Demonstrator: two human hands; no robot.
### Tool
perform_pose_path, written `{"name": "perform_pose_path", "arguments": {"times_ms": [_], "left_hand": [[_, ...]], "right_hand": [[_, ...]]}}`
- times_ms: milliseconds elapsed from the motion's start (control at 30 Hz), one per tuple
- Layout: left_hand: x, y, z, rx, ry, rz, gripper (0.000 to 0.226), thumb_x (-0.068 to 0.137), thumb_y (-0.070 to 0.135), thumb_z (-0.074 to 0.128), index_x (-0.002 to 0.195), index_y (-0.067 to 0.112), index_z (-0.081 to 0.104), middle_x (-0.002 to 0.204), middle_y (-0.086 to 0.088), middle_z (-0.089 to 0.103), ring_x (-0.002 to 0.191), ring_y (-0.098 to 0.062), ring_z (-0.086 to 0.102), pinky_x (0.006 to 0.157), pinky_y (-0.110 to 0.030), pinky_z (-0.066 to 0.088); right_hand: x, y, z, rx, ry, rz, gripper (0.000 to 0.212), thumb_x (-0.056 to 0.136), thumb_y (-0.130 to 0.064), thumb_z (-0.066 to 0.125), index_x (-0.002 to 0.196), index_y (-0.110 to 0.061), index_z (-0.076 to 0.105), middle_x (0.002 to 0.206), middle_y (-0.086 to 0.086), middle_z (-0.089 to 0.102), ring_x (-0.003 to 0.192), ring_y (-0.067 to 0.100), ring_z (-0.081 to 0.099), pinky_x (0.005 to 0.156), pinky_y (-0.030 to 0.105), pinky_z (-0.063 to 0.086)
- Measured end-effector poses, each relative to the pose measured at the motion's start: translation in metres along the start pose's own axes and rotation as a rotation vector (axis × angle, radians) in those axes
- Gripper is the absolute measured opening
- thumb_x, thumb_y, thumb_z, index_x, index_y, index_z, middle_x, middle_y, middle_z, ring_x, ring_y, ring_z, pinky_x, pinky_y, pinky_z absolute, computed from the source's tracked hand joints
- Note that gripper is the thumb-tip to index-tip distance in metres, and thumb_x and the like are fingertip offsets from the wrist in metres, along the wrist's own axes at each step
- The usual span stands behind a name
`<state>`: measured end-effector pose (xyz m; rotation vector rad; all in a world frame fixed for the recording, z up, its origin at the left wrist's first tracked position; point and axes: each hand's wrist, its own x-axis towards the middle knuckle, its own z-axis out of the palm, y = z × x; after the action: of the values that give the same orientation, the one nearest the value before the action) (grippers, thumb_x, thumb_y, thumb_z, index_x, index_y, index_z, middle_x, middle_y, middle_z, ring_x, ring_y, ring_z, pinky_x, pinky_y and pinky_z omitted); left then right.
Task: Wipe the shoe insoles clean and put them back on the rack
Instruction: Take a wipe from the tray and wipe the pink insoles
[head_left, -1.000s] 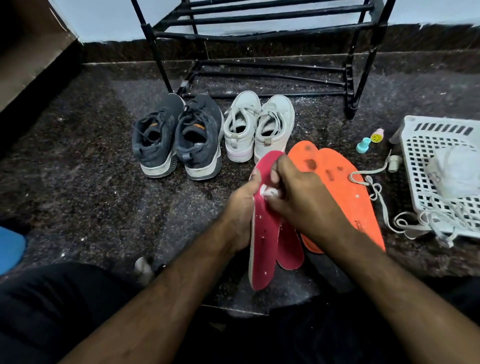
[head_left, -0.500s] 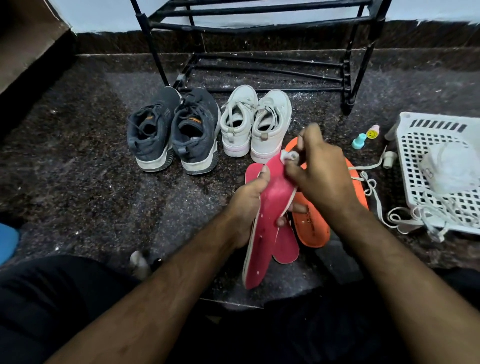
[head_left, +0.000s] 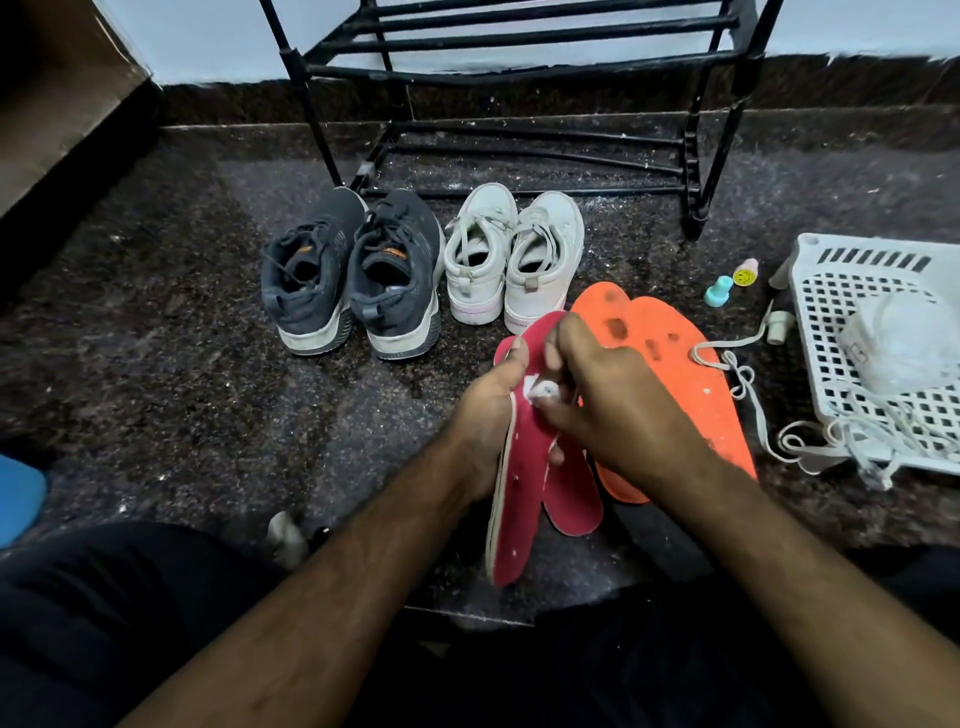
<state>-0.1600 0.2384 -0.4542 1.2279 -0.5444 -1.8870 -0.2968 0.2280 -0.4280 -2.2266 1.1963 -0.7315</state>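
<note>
Over the floor, left hand (head_left: 488, 410) gripping red insole (head_left: 524, 467), right hand (head_left: 618, 410) pinching white wad (head_left: 543, 391).

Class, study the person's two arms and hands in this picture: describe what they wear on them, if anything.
Both forearms are bare up to the frame edge: no sleeves show. The left hand and right hand carry no gloves, and no rings, watch or bracelet show.

white basket (head_left: 810, 260), loose white laces (head_left: 748, 384), two small bottles (head_left: 732, 280)
</note>
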Motion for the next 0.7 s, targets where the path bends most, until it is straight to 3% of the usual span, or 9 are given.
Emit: {"name": "perform_pose_path", "arguments": {"times_ms": [67,167,233,333,400,533,633,700], "left_hand": [[0.003,-0.001,-0.001,0.010,-0.001,-0.005,0.061,0.094,0.067,0.042,0.093,0.016,0.075,0.078,-0.012,0.063,0.060,-0.029,0.057,0.044,-0.030,0.048],[-0.001,0.000,0.001,0.023,-0.028,0.000,0.062,0.097,0.066,0.036,0.109,0.019,0.075,0.106,-0.018,0.070,0.098,-0.040,0.057,0.044,-0.029,0.048],[-0.002,0.002,0.002,-0.005,-0.036,0.003,0.063,0.098,0.064,0.034,0.108,0.018,0.075,0.094,-0.013,0.072,0.085,-0.035,0.059,0.042,-0.028,0.048],[0.000,0.002,0.002,-0.036,-0.004,0.020,0.060,0.100,0.059,0.033,0.076,0.022,0.074,0.066,-0.003,0.061,0.048,-0.019,0.055,0.039,-0.026,0.048],[0.002,0.000,0.001,-0.015,-0.018,0.024,0.061,0.100,0.059,0.033,0.073,0.023,0.074,0.067,-0.005,0.060,0.046,-0.020,0.054,0.041,-0.027,0.048],[-0.001,0.000,0.001,0.115,-0.027,-0.007,0.065,0.099,0.063,0.029,0.110,0.015,0.071,0.082,-0.018,0.073,0.045,-0.026,0.055,0.045,-0.028,0.046],[-0.008,0.005,0.005,0.066,-0.020,-0.012,0.058,0.102,0.058,0.026,0.099,0.014,0.064,0.064,-0.006,0.069,0.041,-0.017,0.057,0.038,-0.024,0.045],[-0.007,0.005,0.004,0.050,-0.005,0.001,0.053,0.103,0.056,0.027,0.088,0.017,0.060,0.058,-0.001,0.064,0.040,-0.014,0.056,0.037,-0.022,0.044]], "right_hand": [[0.002,0.005,-0.001,-0.036,0.012,0.012,0.035,0.083,-0.014,0.069,0.096,-0.023,0.037,0.072,0.001,0.061,0.065,0.026,0.059,0.061,0.043,0.047],[0.016,0.021,-0.017,-0.140,0.187,0.097,0.031,0.087,-0.018,0.067,0.096,-0.022,0.038,0.077,0.005,0.062,0.071,0.033,0.060,0.063,0.044,0.047],[0.013,0.017,-0.017,-0.114,0.210,0.086,0.031,0.086,-0.017,0.069,0.096,-0.021,0.040,0.075,0.003,0.062,0.069,0.029,0.061,0.063,0.044,0.048],[-0.002,-0.003,0.000,0.049,-0.029,0.045,0.037,0.081,-0.010,0.070,0.096,-0.024,0.040,0.070,-0.004,0.064,0.061,0.017,0.064,0.061,0.041,0.051],[0.000,0.003,0.002,-0.004,-0.049,0.029,0.036,0.082,-0.011,0.069,0.097,-0.024,0.039,0.072,-0.002,0.064,0.065,0.022,0.064,0.062,0.040,0.050],[0.017,0.024,-0.016,-0.080,0.205,0.099,0.032,0.084,-0.011,0.068,0.096,-0.022,0.040,0.073,0.002,0.061,0.066,0.027,0.059,0.061,0.041,0.045],[0.005,0.007,-0.004,0.070,0.069,0.068,0.035,0.082,-0.009,0.070,0.094,-0.023,0.040,0.067,-0.006,0.059,0.057,0.010,0.058,0.057,0.032,0.046],[-0.004,-0.001,0.006,0.116,-0.064,0.046,0.037,0.081,-0.008,0.070,0.095,-0.024,0.039,0.065,-0.004,0.063,0.058,0.011,0.062,0.058,0.034,0.051]]}}
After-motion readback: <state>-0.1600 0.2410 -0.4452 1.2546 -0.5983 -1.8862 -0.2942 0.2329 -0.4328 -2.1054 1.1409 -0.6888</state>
